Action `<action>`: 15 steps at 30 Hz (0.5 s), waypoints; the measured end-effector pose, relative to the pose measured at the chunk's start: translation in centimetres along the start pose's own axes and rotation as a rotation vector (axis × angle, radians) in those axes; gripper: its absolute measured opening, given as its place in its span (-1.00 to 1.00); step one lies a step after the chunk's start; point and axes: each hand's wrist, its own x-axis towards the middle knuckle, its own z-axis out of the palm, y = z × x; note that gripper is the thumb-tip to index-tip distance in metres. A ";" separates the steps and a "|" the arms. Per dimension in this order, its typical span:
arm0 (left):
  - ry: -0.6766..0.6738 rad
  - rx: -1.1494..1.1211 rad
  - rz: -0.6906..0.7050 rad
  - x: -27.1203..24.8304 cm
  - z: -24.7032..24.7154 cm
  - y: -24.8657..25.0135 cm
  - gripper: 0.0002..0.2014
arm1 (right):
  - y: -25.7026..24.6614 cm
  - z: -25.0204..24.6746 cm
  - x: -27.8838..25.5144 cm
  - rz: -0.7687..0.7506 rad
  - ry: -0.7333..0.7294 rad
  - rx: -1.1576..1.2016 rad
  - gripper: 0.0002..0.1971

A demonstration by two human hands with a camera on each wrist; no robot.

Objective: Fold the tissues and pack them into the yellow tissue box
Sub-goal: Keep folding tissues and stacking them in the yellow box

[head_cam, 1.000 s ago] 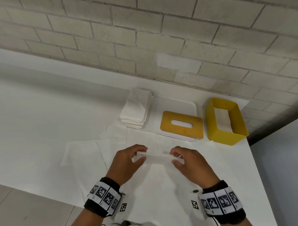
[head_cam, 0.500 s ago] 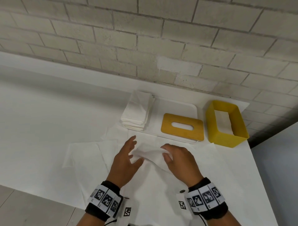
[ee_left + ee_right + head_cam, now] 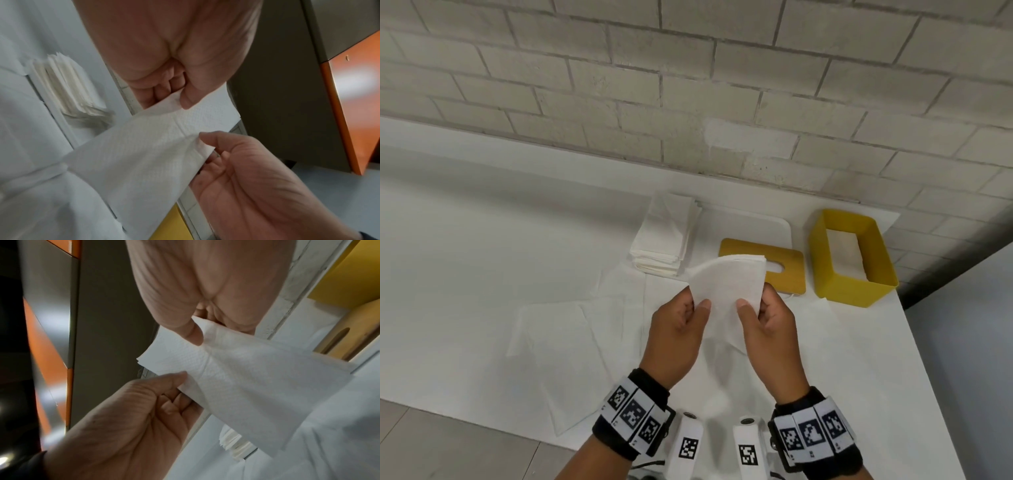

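Above the worktop's [image 3: 465,246] near middle, a folded tissue [image 3: 726,291] pinched by left hand [image 3: 676,337] and right hand [image 3: 770,330], thumbs on its front. At the far right corner, the yellow tissue box [image 3: 854,284], open-topped, white tissue inside. Just left, the slotted yellow lid [image 3: 791,270] on a white tray [image 3: 767,228], beside a folded tissue stack [image 3: 664,240]. No readable writing; only black-and-white coded squares on wristbands [image 3: 633,416].

Both hands were up off the tabletop, close together with palms turned toward each other. The left hand [image 3: 677,323] pinched the tissue [image 3: 726,291] between thumb and curled fingers; the right hand [image 3: 768,318] mirrored it, thumb pressed on the sheet's front. Each forearm rose from below, wearing a marker-covered wristband [image 3: 631,413].
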 end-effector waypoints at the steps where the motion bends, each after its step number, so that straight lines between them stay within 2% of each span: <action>1: 0.003 0.007 0.006 0.0 0.1 0.0 -0.74 | 0.1 0.0 -0.1 0.010 0.012 0.023 -0.73; 9: -0.066 0.174 -0.079 -0.8 -0.2 -2.1 -0.76 | 2.9 0.5 -1.2 0.146 0.004 -0.028 -0.75; 15: -0.052 0.158 -0.074 -0.5 -0.1 -2.0 -0.76 | 2.7 0.4 -1.1 0.110 0.017 -0.007 -0.79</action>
